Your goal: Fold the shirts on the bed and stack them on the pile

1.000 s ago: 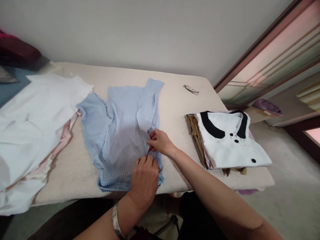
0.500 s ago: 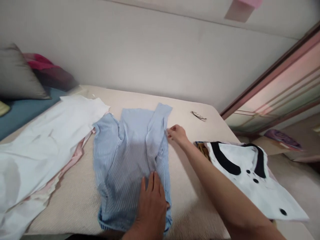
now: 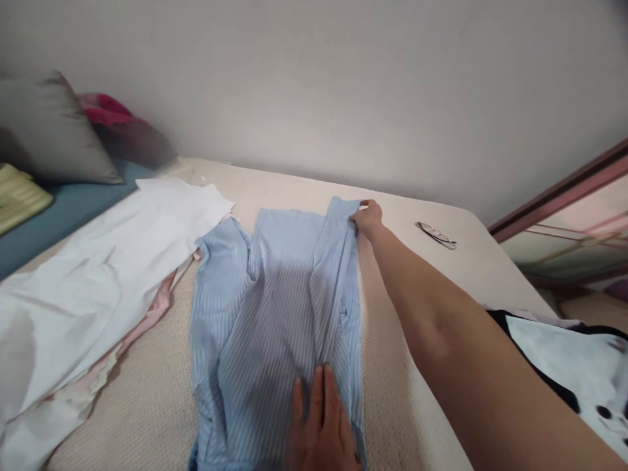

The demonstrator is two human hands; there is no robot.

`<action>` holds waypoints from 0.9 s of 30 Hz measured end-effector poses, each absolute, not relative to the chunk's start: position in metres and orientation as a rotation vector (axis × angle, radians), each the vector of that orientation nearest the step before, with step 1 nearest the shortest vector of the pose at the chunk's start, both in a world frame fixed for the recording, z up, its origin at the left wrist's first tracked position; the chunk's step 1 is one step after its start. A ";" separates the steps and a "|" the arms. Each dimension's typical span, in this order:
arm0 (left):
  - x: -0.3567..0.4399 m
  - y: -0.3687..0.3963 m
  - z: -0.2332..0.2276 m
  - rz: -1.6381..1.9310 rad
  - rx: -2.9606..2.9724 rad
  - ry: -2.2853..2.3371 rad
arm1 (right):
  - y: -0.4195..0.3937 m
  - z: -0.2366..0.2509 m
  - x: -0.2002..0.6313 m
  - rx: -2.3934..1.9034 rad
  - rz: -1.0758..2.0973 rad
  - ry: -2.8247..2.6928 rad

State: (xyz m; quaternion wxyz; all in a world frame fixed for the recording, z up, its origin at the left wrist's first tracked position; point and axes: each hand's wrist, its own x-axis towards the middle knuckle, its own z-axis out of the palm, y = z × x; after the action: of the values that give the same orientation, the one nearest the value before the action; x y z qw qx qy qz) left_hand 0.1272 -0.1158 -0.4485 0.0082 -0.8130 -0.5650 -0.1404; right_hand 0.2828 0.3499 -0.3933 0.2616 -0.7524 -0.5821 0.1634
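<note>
A light blue striped shirt lies on the cream padded surface, its sides and sleeves turned in over the body. Flat on its lower right part rests my left hand, fingers stretched out and pointing away from me. My right hand reaches to the far right, its thumb and fingers pinching the edge of the shirt's folded right sleeve near its far end. The lower edge of the shirt runs out of view at the bottom.
White garments with a pink piece beneath lie at left. Eyeglasses rest at the far right. A white garment with black trim lies at the right edge. A grey pillow stands far left, before a wall.
My right hand has moved away from me along the sleeve and now grips its far end. The sleeve lies straighter. My left hand stays flat on the shirt; the view has shifted right.
</note>
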 end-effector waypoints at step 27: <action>-0.056 -0.035 -0.288 0.051 -1.830 -2.675 | 0.198 -0.348 0.121 -1.723 0.112 -2.401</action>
State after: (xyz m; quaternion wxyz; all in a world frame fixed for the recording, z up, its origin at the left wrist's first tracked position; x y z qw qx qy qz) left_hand -0.0560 -0.0351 -0.2883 -0.0499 -0.5638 -0.8243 0.0159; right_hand 0.1210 0.1985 -0.3475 0.0921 -0.5802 -0.8084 0.0378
